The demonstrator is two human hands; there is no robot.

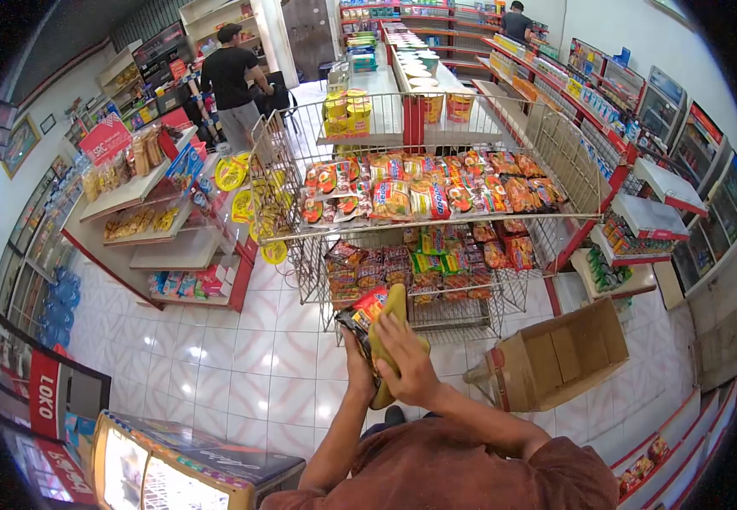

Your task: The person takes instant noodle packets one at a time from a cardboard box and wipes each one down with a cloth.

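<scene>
My left hand (358,364) holds a black and red noodle packet (356,320) upright in front of my body. A yellowish-brown cloth (395,308) lies against the packet's face, and my right hand (406,360) presses it there, fingers together. Just beyond my hands stands a wire rack (436,223). Its top basket holds several rows of noodle packets (391,199), mostly red, orange and white. Darker, green and orange packets (428,262) lie on the level below.
An open cardboard box (555,353) sits on the tiled floor at my right. Snack shelves (164,246) stand on the left, long stocked shelves (572,102) on the right. A person in black (231,76) stands back left, another person (517,24) far back. A lit cabinet (164,467) is lower left.
</scene>
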